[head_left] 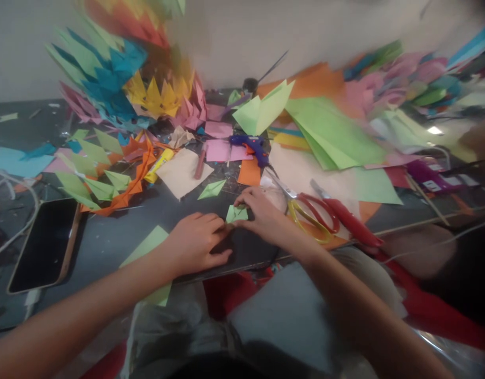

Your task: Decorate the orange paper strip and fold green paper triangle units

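Observation:
A small piece of light green paper (235, 211) lies on the dark table between my two hands. My left hand (198, 239) comes at it from the left, fingers bent and their tips at its lower left edge. From the right, my right hand (260, 213) holds it, thumb along the lower edge and fingertips at the upper right corner. Just behind my hands is a folded green paper piece (213, 189). A larger green sheet (147, 245) sticks out from under my left forearm, over the table edge.
To the right lie scissors (311, 210) and a red-handled tool (350, 221). Behind are a blue glue gun (252, 145), a yellow glue stick (159, 166) and green sheets (333, 131). A phone (47, 245) and an orange-green folded paper chain (121, 195) are at left. Another person sits at right.

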`<state>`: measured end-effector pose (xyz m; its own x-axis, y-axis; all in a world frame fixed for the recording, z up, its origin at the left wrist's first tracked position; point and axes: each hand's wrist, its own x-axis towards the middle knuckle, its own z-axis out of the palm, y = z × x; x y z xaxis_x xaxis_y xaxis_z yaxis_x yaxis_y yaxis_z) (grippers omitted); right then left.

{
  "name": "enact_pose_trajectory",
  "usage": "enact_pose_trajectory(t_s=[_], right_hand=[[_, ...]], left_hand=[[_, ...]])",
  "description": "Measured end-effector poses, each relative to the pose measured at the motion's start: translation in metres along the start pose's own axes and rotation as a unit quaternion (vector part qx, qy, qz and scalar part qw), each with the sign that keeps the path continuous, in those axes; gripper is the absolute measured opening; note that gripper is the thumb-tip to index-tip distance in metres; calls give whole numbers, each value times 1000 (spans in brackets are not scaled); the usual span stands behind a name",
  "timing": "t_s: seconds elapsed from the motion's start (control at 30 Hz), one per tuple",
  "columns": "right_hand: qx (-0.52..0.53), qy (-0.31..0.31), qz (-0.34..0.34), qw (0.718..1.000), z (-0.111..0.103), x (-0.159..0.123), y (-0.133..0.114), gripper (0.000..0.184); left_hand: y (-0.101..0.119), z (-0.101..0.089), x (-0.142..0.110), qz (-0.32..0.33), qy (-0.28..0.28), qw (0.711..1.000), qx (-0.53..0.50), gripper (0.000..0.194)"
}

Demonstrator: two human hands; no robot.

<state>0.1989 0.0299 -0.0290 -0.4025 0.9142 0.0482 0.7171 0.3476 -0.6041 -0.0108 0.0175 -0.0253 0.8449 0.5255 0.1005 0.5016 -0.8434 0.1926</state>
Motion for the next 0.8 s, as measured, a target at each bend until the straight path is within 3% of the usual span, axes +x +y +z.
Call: enact_pose_trajectory(t_s=[0.27,0.4,0.6,0.7,0.8], right_hand=[[-33,-2,-21,999,-13,-4,28,19],[-32,8,-23,999,-13,-7,17,18],[-85,84,59,991,-4,-12,-5,24],[-107,79,73,988,0,-12,-9,23],[-107,60,63,990,4,-10,-9,19]], left_hand=[[-4,1,1,3,11,1000,-29,31],[-8,2,4,-5,39,997,-60,29],[3,6,7,14,19,1000,-21,41],[9,6,7,25,15,999,-28,50],[9,6,7,39,14,997,-65,46]])
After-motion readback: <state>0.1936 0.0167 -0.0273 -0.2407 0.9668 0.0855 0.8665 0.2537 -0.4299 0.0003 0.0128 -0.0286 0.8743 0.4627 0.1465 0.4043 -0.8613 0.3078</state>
